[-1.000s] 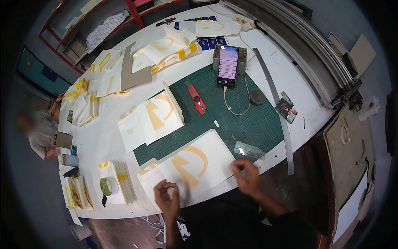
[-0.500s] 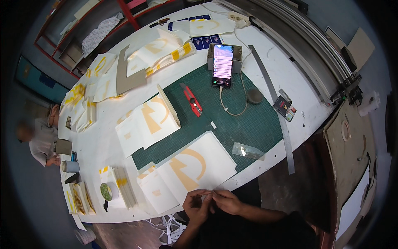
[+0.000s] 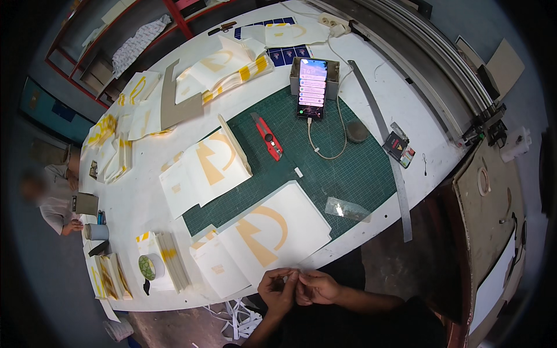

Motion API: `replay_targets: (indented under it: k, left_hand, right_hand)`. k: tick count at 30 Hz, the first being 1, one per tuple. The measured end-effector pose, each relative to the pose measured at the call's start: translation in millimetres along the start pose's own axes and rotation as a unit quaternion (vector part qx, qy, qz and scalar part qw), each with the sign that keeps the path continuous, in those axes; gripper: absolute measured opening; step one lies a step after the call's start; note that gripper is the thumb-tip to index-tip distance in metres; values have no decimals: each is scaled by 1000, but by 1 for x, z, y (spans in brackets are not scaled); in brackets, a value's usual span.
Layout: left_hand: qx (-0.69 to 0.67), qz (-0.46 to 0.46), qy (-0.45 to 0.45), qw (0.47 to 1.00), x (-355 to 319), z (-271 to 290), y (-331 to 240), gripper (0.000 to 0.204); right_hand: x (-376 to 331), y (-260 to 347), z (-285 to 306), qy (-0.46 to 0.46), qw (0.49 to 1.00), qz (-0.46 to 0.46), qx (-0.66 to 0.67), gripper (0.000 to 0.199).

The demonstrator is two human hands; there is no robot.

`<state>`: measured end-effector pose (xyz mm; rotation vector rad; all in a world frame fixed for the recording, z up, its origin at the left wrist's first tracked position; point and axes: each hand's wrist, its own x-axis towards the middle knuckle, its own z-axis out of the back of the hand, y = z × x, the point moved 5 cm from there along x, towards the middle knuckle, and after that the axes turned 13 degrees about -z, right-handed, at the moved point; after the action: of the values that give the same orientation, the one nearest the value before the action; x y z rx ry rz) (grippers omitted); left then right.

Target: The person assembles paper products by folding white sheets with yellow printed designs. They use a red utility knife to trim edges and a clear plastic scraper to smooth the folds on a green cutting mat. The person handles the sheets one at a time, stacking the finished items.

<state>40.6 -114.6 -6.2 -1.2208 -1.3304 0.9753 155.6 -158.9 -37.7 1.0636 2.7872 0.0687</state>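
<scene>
Both hands meet at the near table edge, just below the white sheet with the orange arc (image 3: 264,235). My left hand (image 3: 277,288) and right hand (image 3: 316,287) are pinched fingertip to fingertip, seemingly on something small; too tiny to identify, perhaps a strip of tape or backing. Held close to my body, off the green cutting mat (image 3: 354,168), for finer control. Red utility knife (image 3: 267,136) lies untouched on the mat.
</scene>
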Motion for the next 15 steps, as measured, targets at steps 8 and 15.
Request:
replay_targets:
  k: [8, 15]
  left_hand:
    - [-6, -39, 17, 999, 6, 0, -8, 16]
    - [8, -83, 52, 995, 13, -1, -13, 13]
  right_hand:
    - [3, -1, -19, 43, 995, -44, 72, 50]
    - [2, -2, -17, 51, 995, -51, 65, 51]
